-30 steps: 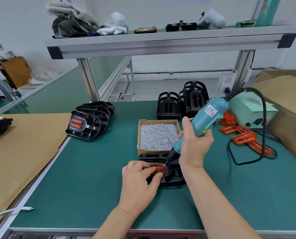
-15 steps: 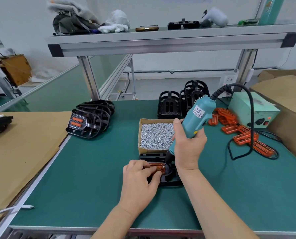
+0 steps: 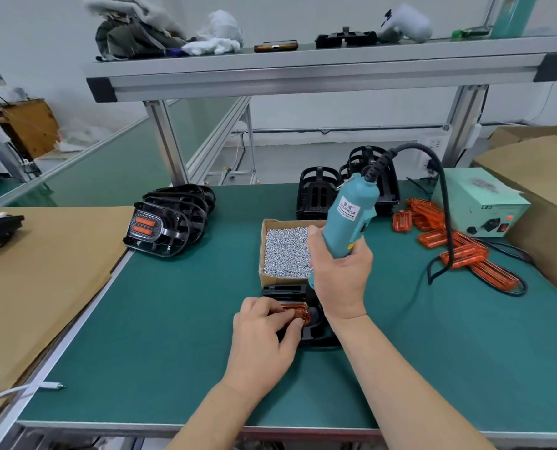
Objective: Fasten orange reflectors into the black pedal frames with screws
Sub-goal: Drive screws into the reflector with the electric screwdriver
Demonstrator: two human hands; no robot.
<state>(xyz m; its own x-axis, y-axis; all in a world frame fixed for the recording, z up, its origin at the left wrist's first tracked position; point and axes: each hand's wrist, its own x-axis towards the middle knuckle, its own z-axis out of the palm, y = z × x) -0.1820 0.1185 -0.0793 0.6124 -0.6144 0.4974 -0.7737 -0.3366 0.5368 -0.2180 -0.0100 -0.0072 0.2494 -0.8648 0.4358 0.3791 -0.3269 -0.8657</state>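
Note:
A black pedal frame lies on the green bench in front of me. An orange reflector sits in it. My left hand holds the reflector and frame, fingers curled over them. My right hand grips a teal electric screwdriver, which stands nearly upright with its tip down at the reflector's right end; the tip is hidden behind my hand. A cardboard box of silver screws stands just behind the frame.
Finished pedals with orange reflectors are stacked at the left. Empty black frames stand at the back. Loose orange reflectors lie at the right beside the screwdriver's power box and its black cable. Cardboard sheet covers the left bench.
My right hand has swung the screwdriver from a tilt to the right to nearly upright and brought it left over the reflector. My left hand stays on the reflector.

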